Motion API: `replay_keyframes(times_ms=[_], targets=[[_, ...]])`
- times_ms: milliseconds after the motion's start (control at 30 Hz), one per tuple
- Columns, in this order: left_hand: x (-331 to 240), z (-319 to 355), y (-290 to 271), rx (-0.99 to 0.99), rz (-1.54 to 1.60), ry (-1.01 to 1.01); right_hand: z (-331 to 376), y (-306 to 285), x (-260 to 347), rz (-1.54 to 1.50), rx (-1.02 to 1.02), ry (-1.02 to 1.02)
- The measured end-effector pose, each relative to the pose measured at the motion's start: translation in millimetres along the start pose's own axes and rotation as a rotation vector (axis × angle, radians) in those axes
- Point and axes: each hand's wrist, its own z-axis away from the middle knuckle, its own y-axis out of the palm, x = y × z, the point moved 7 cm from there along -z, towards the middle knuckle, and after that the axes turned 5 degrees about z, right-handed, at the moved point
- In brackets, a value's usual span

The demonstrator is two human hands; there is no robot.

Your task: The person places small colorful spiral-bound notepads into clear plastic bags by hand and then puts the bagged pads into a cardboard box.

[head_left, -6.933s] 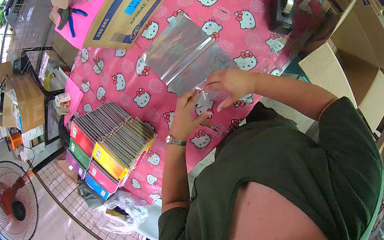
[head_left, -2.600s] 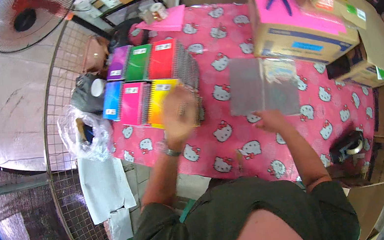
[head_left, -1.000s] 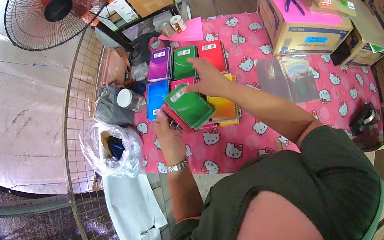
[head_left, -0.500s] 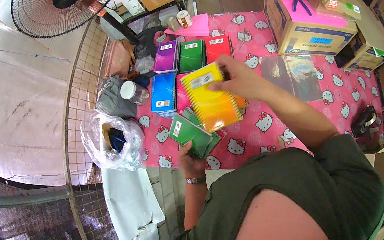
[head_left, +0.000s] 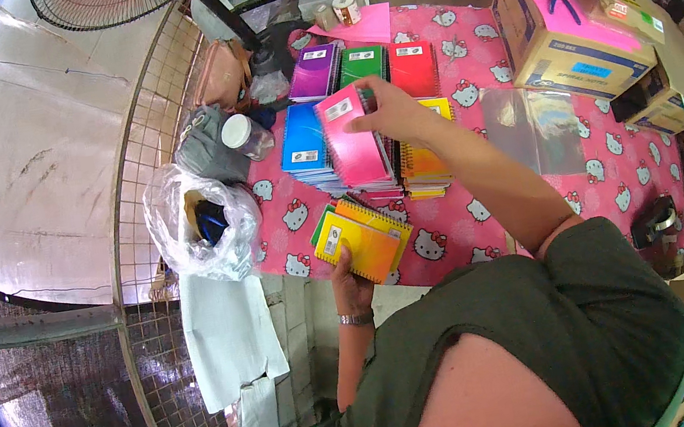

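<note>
Head view, left hand: my left hand (head_left: pixel 350 276) was closed round the near edge of a small fan of notebooks (head_left: pixel 362 239), thumb on top; a yellow glossy cover lay uppermost, orange and green covers showing beneath it; each was a flat rectangle with a wire spiral down one side; the fan hung over the near edge of the table, just in front of the stacks.

Head view, right hand: my right hand (head_left: pixel 394 110) was pinched on the top edge of a pink notebook (head_left: pixel 354 137), fingers curled over its far rim; the book was tilted, its lower edge resting on the stacks; smooth card cover, white label at one corner, dark spiral along the side.

Head view, stacks: rows of spiral notebooks lay on the table; purple (head_left: pixel 315 72), green (head_left: pixel 361 66) and red (head_left: pixel 413 68) in the far row; blue (head_left: pixel 302 140) beside the pink one; a yellow-orange stack (head_left: pixel 426 164) under my right forearm.

Head view, table: a pink cloth (head_left: pixel 466 93) printed with white cartoon cats covered it, smooth and flat.

Head view, surroundings: a clear plastic sleeve (head_left: pixel 544 130) lay flat to the right; a cardboard box (head_left: pixel 563 21) with a pink sheet on top stood beyond it; a crumpled clear plastic bag (head_left: pixel 200 221) sat off the left edge; a white-lidded jar (head_left: pixel 245 135) stood near it.
</note>
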Motion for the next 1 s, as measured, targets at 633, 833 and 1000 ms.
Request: replay_keyframes(times_ms=[633, 833, 1000], targets=[[44, 57, 38, 0.262, 0.096, -0.154, 190, 47, -3, 0.758, 0.552, -0.853], [134, 55, 111, 0.185, -0.500, -0.164, 241, -76, -87, 0.087, 0.209, -0.009], [264, 5, 162, 0.760, -1.001, 0.144, 288, -161, -189, -0.052, -0.070, -0.028]])
